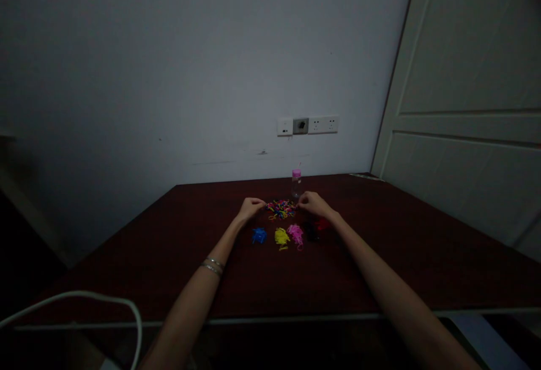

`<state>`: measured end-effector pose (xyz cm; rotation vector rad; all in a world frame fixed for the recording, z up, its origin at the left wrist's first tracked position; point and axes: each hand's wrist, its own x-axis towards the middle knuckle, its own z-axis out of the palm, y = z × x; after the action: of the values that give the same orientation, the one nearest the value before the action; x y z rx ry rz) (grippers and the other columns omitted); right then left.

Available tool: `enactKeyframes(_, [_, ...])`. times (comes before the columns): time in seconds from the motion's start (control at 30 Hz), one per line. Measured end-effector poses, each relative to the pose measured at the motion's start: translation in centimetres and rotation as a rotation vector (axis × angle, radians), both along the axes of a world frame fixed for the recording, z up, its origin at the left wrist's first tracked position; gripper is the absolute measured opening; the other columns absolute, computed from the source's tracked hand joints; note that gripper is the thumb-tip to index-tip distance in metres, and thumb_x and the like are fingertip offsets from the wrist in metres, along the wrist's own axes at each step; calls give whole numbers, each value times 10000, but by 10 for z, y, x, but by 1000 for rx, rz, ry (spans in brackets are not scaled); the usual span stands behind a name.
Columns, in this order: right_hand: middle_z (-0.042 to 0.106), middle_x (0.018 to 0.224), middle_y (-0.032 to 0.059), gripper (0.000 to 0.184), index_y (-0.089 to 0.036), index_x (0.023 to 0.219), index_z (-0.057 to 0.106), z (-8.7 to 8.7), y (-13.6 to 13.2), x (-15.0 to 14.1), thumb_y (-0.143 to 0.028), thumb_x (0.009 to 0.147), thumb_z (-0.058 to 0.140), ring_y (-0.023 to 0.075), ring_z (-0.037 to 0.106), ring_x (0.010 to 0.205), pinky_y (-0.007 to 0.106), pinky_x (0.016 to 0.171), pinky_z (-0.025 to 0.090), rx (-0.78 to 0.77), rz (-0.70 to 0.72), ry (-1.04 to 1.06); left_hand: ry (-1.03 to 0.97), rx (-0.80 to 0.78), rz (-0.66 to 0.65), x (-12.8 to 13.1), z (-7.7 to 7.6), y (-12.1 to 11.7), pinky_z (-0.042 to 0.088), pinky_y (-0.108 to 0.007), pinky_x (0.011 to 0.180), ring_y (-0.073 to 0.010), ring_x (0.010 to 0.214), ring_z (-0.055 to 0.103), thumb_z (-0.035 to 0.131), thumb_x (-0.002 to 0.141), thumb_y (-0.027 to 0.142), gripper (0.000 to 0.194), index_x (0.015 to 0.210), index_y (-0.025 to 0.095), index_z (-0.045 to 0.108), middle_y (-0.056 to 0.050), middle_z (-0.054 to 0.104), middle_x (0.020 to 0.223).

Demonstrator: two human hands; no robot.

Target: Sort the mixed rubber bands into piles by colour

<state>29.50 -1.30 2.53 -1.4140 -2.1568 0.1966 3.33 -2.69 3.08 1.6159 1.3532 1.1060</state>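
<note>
A mixed pile of small coloured rubber bands (280, 208) lies on the dark red table. My left hand (251, 207) reaches its left edge, thumb and fingertips pinched together. At the opposite edge my right hand (313, 203) is also closed in a pinch. What either hand pinches is too small and dark to make out. Nearer me sit sorted heaps: blue bands (259, 235), yellow bands (282, 237), pink bands (296, 234), black bands (311, 231) and red bands (323, 223). The red heap is partly covered by my right wrist.
Behind the pile stands a clear bottle with a pink cap (296, 181), close to my right hand. The table (147, 257) meets a wall with sockets (307, 126). A white cable (97, 296) loops over the front left edge. A pale panelled door (465, 127) rises at right.
</note>
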Motion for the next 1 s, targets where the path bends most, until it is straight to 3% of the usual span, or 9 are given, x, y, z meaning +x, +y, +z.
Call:
enactKeyframes(0.27, [665,766,56,246,-122,741,680,7,-3,2,-331,696,557,164,597,727,221,660,431,77,57,300,-12,25,13,3,1,2,313,-173,434,-59,396,399,600,660,203,188,761,72,690,10,519,417])
enactKeyframes(0.4, [673,786,58,242,-131,738,684,8,-3,0,-332,685,561,167,602,745,223,680,435,89,57,346,-11,59,11,5,-1,4,331,-180,454,-69,416,430,612,657,228,214,773,66,691,0,536,430])
enactKeyframes(0.6, [653,625,52,233,-110,678,700,-4,4,2,-303,650,573,164,595,621,213,557,415,-81,-113,186,15,76,-11,6,-3,4,330,-179,453,-69,421,431,603,659,224,206,757,67,693,-7,547,446])
enactKeyframes(0.73, [620,544,48,239,-92,658,708,-7,4,4,-287,631,572,145,564,534,207,487,391,-155,-158,210,27,68,-19,5,-3,4,322,-178,444,-66,413,421,591,663,227,216,764,66,693,-8,547,447])
enactKeyframes(0.9, [614,533,48,285,-75,688,708,-3,-1,3,-325,630,585,126,536,488,201,452,384,-212,-146,342,39,87,-29,4,-9,8,347,-183,468,-82,463,470,590,656,236,224,758,67,695,-43,611,538])
enactKeyframes(1.0, [638,587,53,308,-78,731,703,4,-4,-1,-344,656,569,126,547,513,203,472,404,-212,-56,415,35,127,-50,5,-13,10,381,-189,514,-106,551,530,597,651,247,222,748,75,697,-73,655,647])
